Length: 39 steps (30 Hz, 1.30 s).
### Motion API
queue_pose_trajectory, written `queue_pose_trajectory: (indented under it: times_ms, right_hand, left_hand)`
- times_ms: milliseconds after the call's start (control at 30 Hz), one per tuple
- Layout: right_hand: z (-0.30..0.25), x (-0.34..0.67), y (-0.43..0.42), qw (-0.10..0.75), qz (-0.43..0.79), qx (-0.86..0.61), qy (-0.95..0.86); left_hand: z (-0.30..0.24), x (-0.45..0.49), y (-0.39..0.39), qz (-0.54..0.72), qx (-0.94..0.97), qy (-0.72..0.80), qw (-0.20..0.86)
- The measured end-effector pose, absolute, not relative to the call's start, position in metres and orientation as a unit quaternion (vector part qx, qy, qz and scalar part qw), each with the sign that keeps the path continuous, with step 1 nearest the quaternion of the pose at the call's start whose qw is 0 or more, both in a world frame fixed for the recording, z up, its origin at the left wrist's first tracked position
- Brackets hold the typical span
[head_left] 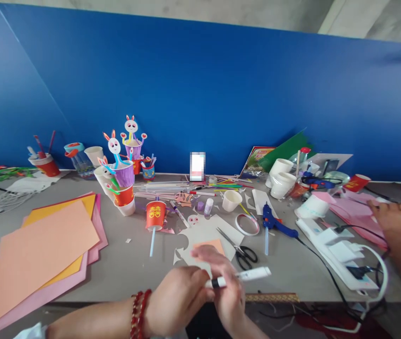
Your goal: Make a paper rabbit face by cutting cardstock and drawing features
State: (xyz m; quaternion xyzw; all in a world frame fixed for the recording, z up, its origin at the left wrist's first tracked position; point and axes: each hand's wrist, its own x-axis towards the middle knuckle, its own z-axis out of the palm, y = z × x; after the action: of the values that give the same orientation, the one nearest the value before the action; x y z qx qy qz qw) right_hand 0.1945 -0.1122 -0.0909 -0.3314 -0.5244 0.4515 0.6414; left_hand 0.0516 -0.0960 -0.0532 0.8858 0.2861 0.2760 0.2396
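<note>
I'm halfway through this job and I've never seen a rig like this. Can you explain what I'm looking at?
There's no machine here: a person works with bare hands. The single picture comes from a camera worn on their head, looking forward and down.

The left hand, with red bracelets on its wrist, and the right hand hold a white marker between them. Another person's hand is at far right.

On the grey table are coloured paper sheets at left, rabbit-decorated cups, black-handled scissors, a blue glue gun and a white power strip.
</note>
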Motion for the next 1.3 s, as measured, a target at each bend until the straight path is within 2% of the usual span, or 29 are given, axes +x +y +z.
queue_pose_trajectory:
  times_ms: [33, 100, 167, 233, 433, 833, 967, 1133, 1300]
  right_hand:
    - [-0.091, 0.198, -0.107, 0.626, 0.452, -0.336, -0.539]
    - [-0.091, 0.205, -0.098, 0.591, 0.463, -0.343, -0.565]
    - [-0.089, 0.215, -0.092, 0.551, 0.47, -0.372, -0.581]
    - [-0.09, 0.225, -0.089, 0.522, 0.448, -0.427, -0.587]
    - [-0.111, 0.253, -0.091, 0.516, 0.406, -0.474, -0.587]
    - [-0.129, 0.263, -0.096, 0.5, 0.417, -0.485, -0.585]
    - [-0.133, 0.274, -0.095, 0.495, 0.409, -0.498, -0.583]
    - [-0.112, 0.278, -0.087, 0.533, 0.369, -0.5, -0.575]
    - [-0.081, 0.263, -0.069, 0.571, 0.412, -0.451, -0.549]
  left_hand:
    - [-0.052, 0.049, -0.083, 0.289, 0.881, 0.293, 0.232]
    - [-0.045, 0.038, -0.046, 0.308, 0.865, 0.364, 0.154]
    - [-0.036, 0.024, 0.0, 0.238, 0.838, 0.489, 0.037]
    - [-0.03, 0.011, 0.045, 0.15, 0.827, 0.542, -0.01]
    - [-0.049, 0.013, 0.122, 0.057, 0.853, 0.518, -0.012]
    - [-0.063, 0.104, 0.174, 0.009, 0.868, 0.495, 0.032]
    - [-0.06, 0.108, 0.172, 0.039, 0.855, 0.515, 0.053]
    - [-0.029, 0.086, 0.165, 0.165, 0.817, 0.549, 0.054]
    - [-0.012, 0.061, 0.09, 0.298, 0.812, 0.498, 0.062]
